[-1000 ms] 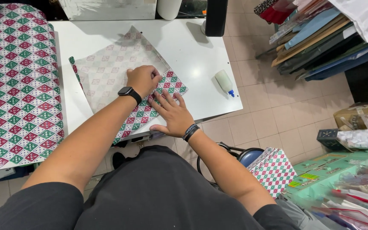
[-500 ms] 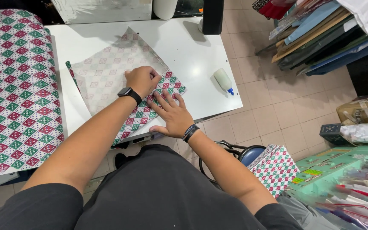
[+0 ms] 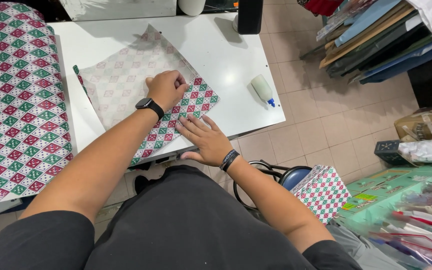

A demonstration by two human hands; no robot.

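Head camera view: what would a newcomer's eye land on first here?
Probably the red-and-green diamond-patterned paper, folded pale side up on the white table, with the left hand pressing its fold and the right hand flat on its near corner. A glue bottle lies to the right.

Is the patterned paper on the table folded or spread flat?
Folded: the paper shows its pale back over the coloured face, under the left hand.

The left hand (image 3: 167, 88) is closed into a loose fist with the knuckles pressing down, and its forearm reaches forward with a black watch on the wrist. The right hand (image 3: 207, 139) lies flat, palm down, fingers spread and pointing forward-left, with a dark band on its wrist.
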